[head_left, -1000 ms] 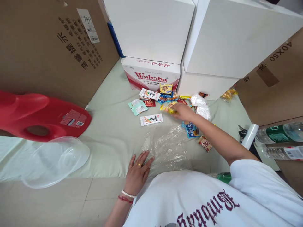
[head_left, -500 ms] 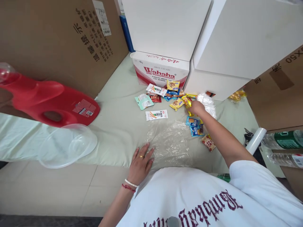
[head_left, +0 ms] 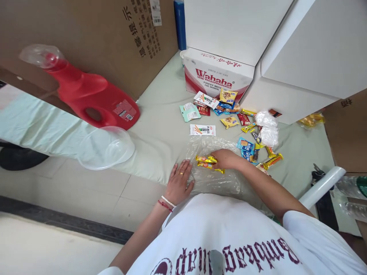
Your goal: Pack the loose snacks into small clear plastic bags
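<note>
My right hand (head_left: 226,158) is closed on yellow-wrapped snack bars (head_left: 207,161), held over a clear plastic bag (head_left: 220,182) that lies flat on the cloth. My left hand (head_left: 180,181) rests palm down at the bag's left edge, fingers stretched out. Just beyond the bag lies a white snack packet (head_left: 202,130). Farther back are a mint-green packet (head_left: 190,112) and a yellow cookie packet (head_left: 229,122). Blue packets (head_left: 246,145) and another yellow bar (head_left: 273,162) lie right of the bag, near my forearm.
A white and red Wahaba-style water carton, lettered Wahaha (head_left: 218,76), stands behind the snacks. To the left are a red jug (head_left: 100,99) and a clear plastic bowl (head_left: 107,149). Crumpled white plastic (head_left: 268,128) and a white roll (head_left: 322,186) lie on the right.
My right hand has come from the snack pile toward me and left, bringing the yellow bars over the bag. My left hand stays at the bag's edge. The camera view has shifted.
</note>
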`<control>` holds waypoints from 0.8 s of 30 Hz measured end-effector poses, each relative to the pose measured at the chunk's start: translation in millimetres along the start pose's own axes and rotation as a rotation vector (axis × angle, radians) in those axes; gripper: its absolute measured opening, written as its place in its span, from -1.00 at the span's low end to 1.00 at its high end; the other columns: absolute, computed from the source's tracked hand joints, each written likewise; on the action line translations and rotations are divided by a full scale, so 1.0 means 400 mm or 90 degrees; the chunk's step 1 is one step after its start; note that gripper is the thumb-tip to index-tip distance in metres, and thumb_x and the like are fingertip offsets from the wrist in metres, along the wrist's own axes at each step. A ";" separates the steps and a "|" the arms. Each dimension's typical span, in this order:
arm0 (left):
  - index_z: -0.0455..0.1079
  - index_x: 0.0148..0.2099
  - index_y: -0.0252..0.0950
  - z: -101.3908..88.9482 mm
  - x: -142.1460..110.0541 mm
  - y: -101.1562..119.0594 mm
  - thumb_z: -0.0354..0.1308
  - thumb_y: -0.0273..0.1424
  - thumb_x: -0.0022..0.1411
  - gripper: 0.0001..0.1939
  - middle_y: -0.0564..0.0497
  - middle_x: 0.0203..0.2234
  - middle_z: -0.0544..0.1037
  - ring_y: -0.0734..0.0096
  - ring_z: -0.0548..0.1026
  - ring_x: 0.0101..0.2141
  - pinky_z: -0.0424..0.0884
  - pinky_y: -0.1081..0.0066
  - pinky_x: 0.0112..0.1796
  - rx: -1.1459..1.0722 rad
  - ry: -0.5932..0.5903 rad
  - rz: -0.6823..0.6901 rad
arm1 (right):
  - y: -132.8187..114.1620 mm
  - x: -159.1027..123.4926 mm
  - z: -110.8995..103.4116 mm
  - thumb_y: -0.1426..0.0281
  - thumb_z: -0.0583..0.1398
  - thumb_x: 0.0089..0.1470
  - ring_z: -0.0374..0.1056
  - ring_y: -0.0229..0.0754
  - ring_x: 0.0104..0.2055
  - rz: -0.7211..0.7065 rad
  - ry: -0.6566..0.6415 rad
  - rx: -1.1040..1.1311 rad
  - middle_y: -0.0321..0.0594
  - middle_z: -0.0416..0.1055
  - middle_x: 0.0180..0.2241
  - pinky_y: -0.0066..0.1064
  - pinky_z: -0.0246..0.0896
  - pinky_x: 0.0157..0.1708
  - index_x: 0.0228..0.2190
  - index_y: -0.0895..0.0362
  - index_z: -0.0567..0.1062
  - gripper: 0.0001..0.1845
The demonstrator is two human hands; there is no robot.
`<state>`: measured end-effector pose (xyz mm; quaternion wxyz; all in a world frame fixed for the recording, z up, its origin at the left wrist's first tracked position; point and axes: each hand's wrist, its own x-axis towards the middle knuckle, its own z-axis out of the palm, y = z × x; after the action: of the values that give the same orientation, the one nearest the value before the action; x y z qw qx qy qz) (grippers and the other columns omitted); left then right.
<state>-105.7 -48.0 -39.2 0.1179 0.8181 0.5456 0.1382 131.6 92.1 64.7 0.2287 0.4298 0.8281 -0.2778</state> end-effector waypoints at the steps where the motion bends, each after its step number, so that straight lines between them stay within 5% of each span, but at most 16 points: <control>1: -0.04 0.49 -0.34 -0.001 0.000 0.001 0.01 -0.28 0.36 -0.27 -0.22 0.41 0.15 0.08 0.08 0.41 -0.05 -0.01 0.37 0.003 -0.005 0.001 | 0.007 0.008 0.012 0.19 0.29 0.08 0.46 -0.03 -0.11 0.005 0.014 -0.003 -0.09 0.56 -0.10 -0.43 0.08 -0.35 -0.11 0.11 0.54 -0.63; 7: 0.14 0.42 -0.34 -0.002 0.000 0.003 0.00 -0.26 0.37 -0.37 -0.20 0.41 0.16 0.06 0.11 0.40 -0.03 -0.02 0.37 0.004 -0.004 -0.002 | 0.052 -0.032 0.007 0.05 0.16 0.26 0.47 0.01 -0.09 0.085 0.161 0.007 0.01 0.53 -0.07 -0.38 0.16 -0.25 -0.05 0.14 0.47 -0.56; 11: 0.12 0.44 -0.28 -0.005 0.004 0.002 0.01 -0.26 0.37 -0.36 -0.18 0.40 0.18 0.05 0.14 0.39 -0.02 -0.05 0.36 -0.010 0.000 0.001 | -0.029 -0.013 0.001 -0.07 0.12 0.26 0.49 0.04 -0.12 0.059 0.174 -0.012 -0.04 0.55 -0.13 -0.35 0.20 -0.28 0.02 0.08 0.40 -0.46; 16: 0.10 0.44 -0.32 -0.006 0.001 0.004 -0.01 -0.24 0.40 -0.37 -0.23 0.38 0.23 0.06 0.13 0.39 -0.04 -0.04 0.36 -0.004 0.000 0.001 | -0.113 0.035 0.067 0.03 0.34 0.09 0.43 0.10 -0.06 0.026 0.208 -0.099 0.07 0.37 0.09 -0.28 0.29 -0.25 0.19 0.08 0.27 -0.24; 21: -0.11 0.50 -0.35 0.001 -0.006 0.014 -0.03 -0.25 0.41 -0.28 -0.25 0.40 0.17 0.04 0.13 0.39 -0.18 -0.11 0.37 0.002 0.020 -0.032 | -0.062 0.012 0.118 0.23 0.32 0.16 0.30 0.12 0.03 -0.032 0.233 -0.159 0.05 0.39 0.02 -0.22 0.25 -0.12 0.09 0.13 0.38 -0.48; 24: -0.17 0.51 -0.35 0.003 -0.007 0.015 -0.03 -0.25 0.41 -0.26 -0.25 0.41 0.14 0.04 0.12 0.39 -0.21 -0.10 0.37 0.007 0.021 -0.031 | -0.023 -0.008 0.128 0.21 0.31 0.17 0.25 0.13 0.05 -0.087 0.248 -0.184 0.05 0.41 0.01 -0.16 0.17 -0.04 0.12 0.16 0.39 -0.45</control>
<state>-101.0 -52.8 -38.6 0.1076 0.8029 0.5679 0.1458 132.8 52.3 30.9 0.1048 0.3811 0.9148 -0.0835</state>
